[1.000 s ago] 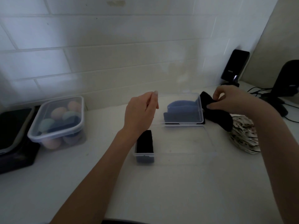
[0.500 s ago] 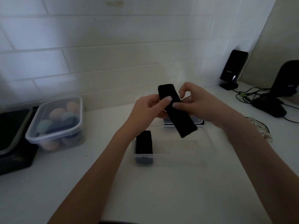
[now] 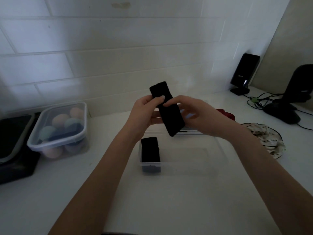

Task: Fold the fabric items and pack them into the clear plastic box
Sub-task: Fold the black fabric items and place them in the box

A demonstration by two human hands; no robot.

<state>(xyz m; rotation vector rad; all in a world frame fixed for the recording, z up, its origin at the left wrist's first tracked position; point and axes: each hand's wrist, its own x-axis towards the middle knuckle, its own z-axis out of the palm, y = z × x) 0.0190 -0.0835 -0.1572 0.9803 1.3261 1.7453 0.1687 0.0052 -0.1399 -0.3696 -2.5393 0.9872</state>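
**Grip check: strip held over box**

Both hands pinch one black flat fabric strip point(image 3: 166, 109) midair, left hand point(image 3: 145, 112) by thumb, right hand point(image 3: 194, 114) by fingertips, likely for folding above the clear plastic box point(image 3: 186, 168) on the white bench point(image 3: 169, 200).

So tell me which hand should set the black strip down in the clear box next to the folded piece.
Probably the right hand. The folded piece fills the clear box's left end, so the free space lies under the right arm. Both hands pinch the black strip; the left hand grips its upper end and could let go.
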